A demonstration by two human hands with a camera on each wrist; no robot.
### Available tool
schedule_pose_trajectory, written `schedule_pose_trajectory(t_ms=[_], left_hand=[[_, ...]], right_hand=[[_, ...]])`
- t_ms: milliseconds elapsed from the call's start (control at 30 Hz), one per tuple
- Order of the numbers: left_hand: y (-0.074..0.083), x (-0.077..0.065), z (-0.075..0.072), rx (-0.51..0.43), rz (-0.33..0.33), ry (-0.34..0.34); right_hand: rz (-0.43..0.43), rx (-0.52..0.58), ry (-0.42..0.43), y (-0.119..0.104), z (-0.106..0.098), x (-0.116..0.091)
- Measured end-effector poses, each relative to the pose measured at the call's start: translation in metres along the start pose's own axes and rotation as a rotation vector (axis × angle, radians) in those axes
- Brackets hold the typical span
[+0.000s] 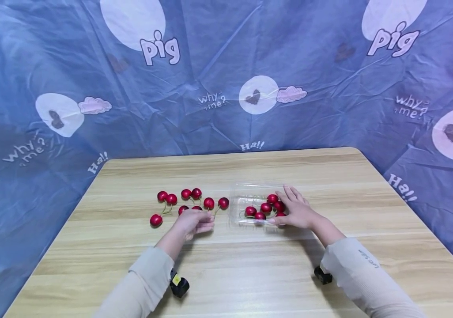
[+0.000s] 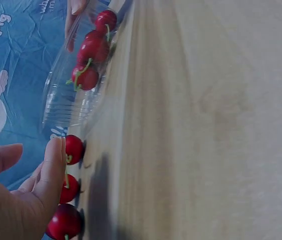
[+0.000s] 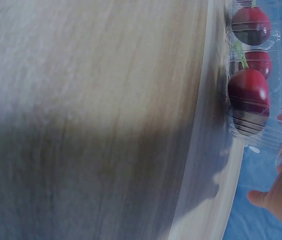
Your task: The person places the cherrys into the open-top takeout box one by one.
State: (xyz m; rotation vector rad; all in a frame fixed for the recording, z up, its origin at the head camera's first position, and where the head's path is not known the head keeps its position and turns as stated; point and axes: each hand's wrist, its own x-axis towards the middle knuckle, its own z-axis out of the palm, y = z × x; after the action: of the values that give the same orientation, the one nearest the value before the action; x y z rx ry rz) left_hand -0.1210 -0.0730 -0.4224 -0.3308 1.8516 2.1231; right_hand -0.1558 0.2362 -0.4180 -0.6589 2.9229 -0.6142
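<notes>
My left hand (image 1: 194, 221) reaches over the table among loose red cherries with green stems. In the left wrist view its thumb and fingers stand apart, and a fingertip overlaps the edge of a cherry (image 2: 74, 149). Another cherry (image 1: 223, 203) lies just beyond those fingers. My right hand (image 1: 297, 211) holds the right end of a clear plastic container (image 1: 233, 214), its thumb at the front rim and fingers toward the back. Several cherries (image 1: 266, 208) sit inside the container, some partly hidden by this hand.
More cherries (image 1: 171, 199) are scattered on the left of the wooden table (image 1: 250, 274), one cherry (image 1: 156, 220) nearest the front. A blue printed cloth (image 1: 202, 119) hangs behind the table. Each wrist carries a small black camera (image 1: 179, 286).
</notes>
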Motion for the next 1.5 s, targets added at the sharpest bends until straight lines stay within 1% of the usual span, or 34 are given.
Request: schedule_pose_trajectory(t_ms=[133, 233, 400, 633, 767, 967, 1067, 1167, 1300, 1500], left_hand=[[-0.007, -0.001, -0.001, -0.026, -0.020, 0.011], [-0.012, 0.000, 0.000, -0.068, -0.032, 0.018], [-0.018, 0.004, 0.004, -0.138, -0.030, 0.049], [-0.024, 0.011, 0.012, -0.224, -0.004, 0.074], [-0.026, 0.014, 0.017, -0.259, 0.012, 0.112], [-0.029, 0.019, 0.026, -0.299, 0.054, 0.169], [-0.029, 0.021, 0.029, -0.307, 0.069, 0.197], [-0.028, 0.022, 0.031, -0.291, 0.076, 0.216], [-0.025, 0.023, 0.033, -0.257, 0.083, 0.217], [-0.019, 0.024, 0.032, -0.245, 0.096, 0.220]], right_hand=[[-0.003, -0.006, 0.004, 0.001, 0.001, 0.000], [-0.004, -0.007, 0.004, 0.001, 0.001, -0.001], [-0.001, -0.002, 0.004, 0.000, 0.000, -0.001], [-0.002, -0.004, 0.005, -0.001, 0.000, -0.001], [-0.004, -0.007, 0.008, -0.001, 0.000, 0.000], [-0.005, 0.002, 0.007, 0.000, 0.001, 0.000], [-0.004, 0.008, 0.008, 0.001, 0.002, 0.000], [-0.002, 0.014, 0.009, 0.001, 0.002, 0.000], [-0.004, 0.012, 0.007, 0.000, 0.002, 0.000], [-0.004, 0.007, 0.002, 0.000, 0.001, 0.000]])
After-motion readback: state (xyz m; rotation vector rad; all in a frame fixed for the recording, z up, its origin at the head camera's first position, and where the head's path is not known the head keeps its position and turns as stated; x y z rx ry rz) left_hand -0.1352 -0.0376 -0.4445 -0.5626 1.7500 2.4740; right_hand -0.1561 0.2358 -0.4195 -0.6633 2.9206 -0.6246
